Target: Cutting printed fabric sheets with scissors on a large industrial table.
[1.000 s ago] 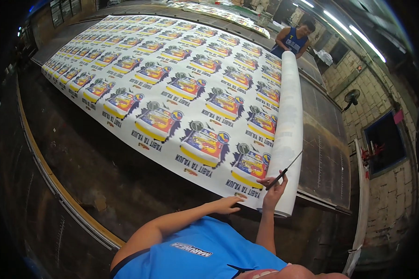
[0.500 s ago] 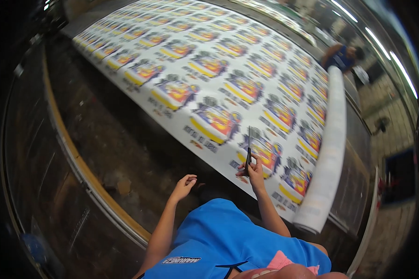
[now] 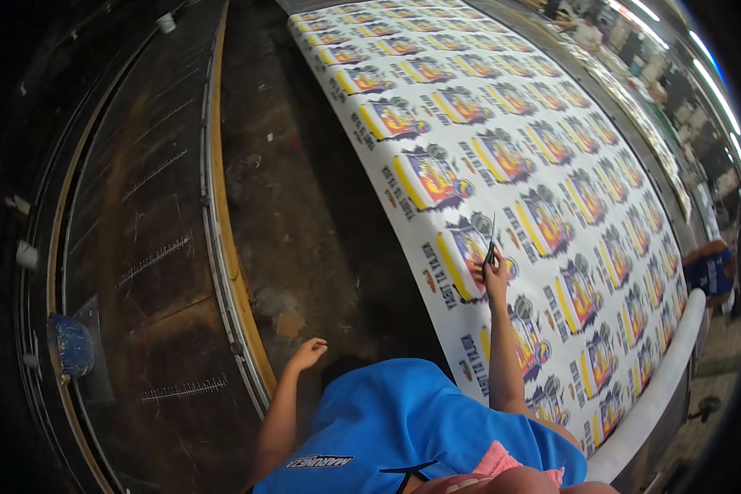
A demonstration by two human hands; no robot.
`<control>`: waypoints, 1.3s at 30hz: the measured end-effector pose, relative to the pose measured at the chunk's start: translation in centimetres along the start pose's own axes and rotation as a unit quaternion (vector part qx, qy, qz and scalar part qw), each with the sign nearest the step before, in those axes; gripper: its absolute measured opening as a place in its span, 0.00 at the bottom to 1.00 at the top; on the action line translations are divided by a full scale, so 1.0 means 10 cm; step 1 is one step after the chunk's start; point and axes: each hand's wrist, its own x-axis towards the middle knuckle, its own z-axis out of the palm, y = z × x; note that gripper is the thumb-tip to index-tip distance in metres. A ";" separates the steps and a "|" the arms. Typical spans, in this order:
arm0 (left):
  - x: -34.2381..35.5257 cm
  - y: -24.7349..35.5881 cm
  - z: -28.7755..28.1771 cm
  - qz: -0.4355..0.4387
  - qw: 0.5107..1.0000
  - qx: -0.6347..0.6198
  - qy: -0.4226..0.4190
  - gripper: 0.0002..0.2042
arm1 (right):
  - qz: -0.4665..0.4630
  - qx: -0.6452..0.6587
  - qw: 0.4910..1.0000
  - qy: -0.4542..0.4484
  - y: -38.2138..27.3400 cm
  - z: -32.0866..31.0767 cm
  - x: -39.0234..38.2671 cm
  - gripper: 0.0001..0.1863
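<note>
My right hand (image 3: 496, 282) is closed round the black handles of a pair of scissors (image 3: 491, 245), whose thin blades point away from me. It is over a long white printed sheet (image 3: 436, 309), patterned with repeated yellow, red and purple designs and dark lettering. The sheet lies spread on a long table, its left edge running along the near side. My left hand (image 3: 308, 353) is held low over the dark floor, left of the sheet, with its fingers loosely curled and nothing visible in them.
A thick white roll (image 3: 657, 375) lies across the sheet's right end, where a co-worker in a blue top (image 3: 710, 272) stands. To my left runs another long dark table (image 3: 152, 288) with a wooden edge; a blue bucket (image 3: 72, 346) is beside it. More people are at the far right.
My view has turned left, so the sheet and roll appear farther right. The scissors stay in my right hand, now over a design farther along the sheet. My left hand stays low.
</note>
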 end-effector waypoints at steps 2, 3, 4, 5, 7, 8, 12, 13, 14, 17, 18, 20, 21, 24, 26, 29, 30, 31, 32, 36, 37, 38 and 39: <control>0.22 -0.38 -0.16 -0.080 0.978 -0.175 0.077 0.15 | 0.009 0.040 0.999 -0.018 -0.08 0.41 0.57 0.25; 0.28 -0.57 -0.19 -0.106 0.965 -0.212 0.116 0.13 | 0.000 0.028 0.999 -0.038 -0.13 0.61 0.86 0.24; 0.30 -0.75 -0.23 -0.202 0.943 -0.218 0.149 0.11 | -0.025 0.010 0.998 -0.048 -0.17 0.80 1.14 0.23; 0.32 -0.90 -0.28 -0.203 0.933 -0.278 0.109 0.11 | -0.025 -0.002 0.999 -0.045 -0.17 1.00 1.39 0.23; 0.38 -1.10 -0.34 -0.270 0.915 -0.297 0.044 0.12 | -0.068 -0.044 0.996 -0.033 -0.16 1.34 1.89 0.24; 0.44 -1.13 -0.33 -0.284 0.919 -0.272 0.028 0.12 | -0.077 -0.034 0.996 -0.014 -0.13 1.50 2.13 0.24; 1.08 -0.94 -0.54 -0.271 0.937 -0.219 0.021 0.12 | -0.051 0.106 0.989 -0.086 -0.10 1.82 2.90 0.24; 1.33 -0.85 -0.72 -0.260 0.942 -0.211 0.023 0.12 | 0.026 0.167 0.981 -0.091 -0.14 1.89 3.07 0.23; 1.60 -0.75 -0.93 -0.248 0.948 -0.199 0.024 0.13 | 0.016 0.158 0.983 -0.094 -0.17 1.97 3.15 0.23; 2.58 -0.46 -1.85 -0.194 0.972 -0.126 0.040 0.13 | 0.057 -0.052 0.997 0.010 -0.33 2.31 3.31 0.21; 2.99 -0.34 -2.24 -0.168 0.980 -0.083 0.060 0.14 | 0.053 -0.103 0.993 0.009 -0.42 2.44 3.42 0.21; 3.80 -0.06 -3.14 -0.134 0.987 0.030 0.088 0.14 | 0.085 -0.155 0.984 0.022 -0.59 2.70 3.63 0.18; 4.17 0.11 -3.63 -0.090 0.990 0.061 0.093 0.13 | 0.057 -0.160 0.985 0.002 -0.68 2.80 3.76 0.18; 5.14 0.82 -4.90 -0.064 0.982 0.061 0.165 0.15 | 0.186 -0.136 0.969 -0.084 -0.86 3.18 4.22 0.18; 5.69 1.31 -5.57 -0.036 0.980 0.006 0.194 0.15 | 0.151 -0.126 0.972 -0.128 -0.93 3.47 4.61 0.18; 6.46 1.74 -6.28 -0.008 0.983 -0.021 0.183 0.15 | 0.124 -0.136 0.972 -0.146 -1.04 3.88 5.26 0.18; 6.65 1.76 -6.45 0.024 0.988 -0.030 0.153 0.15 | 0.138 -0.160 0.968 -0.135 -1.07 4.07 5.47 0.17; 6.86 1.74 -6.59 0.018 0.991 -0.043 0.126 0.15 | 0.118 -0.150 0.970 -0.149 -1.12 4.29 5.73 0.17; 7.02 1.68 -6.71 0.027 0.994 -0.044 0.101 0.14 | 0.064 -0.225 0.961 -0.150 -1.15 4.49 5.92 0.17; 7.11 1.30 -7.08 -0.121 0.991 -0.057 0.020 0.08 | 0.084 -0.309 0.940 -0.119 -1.50 5.40 6.88 0.19; 7.08 1.21 -7.20 -0.167 0.984 -0.049 -0.024 0.09 | 0.068 -0.319 0.941 -0.094 -1.58 5.68 7.13 0.20; 7.02 1.13 -7.31 -0.218 0.974 -0.059 -0.036 0.10 | 0.081 -0.310 0.943 -0.091 -1.66 5.92 7.35 0.21; 6.96 1.07 -7.39 -0.230 0.971 -0.066 -0.010 0.10 | 0.121 -0.314 0.939 -0.076 -1.76 6.14 7.58 0.22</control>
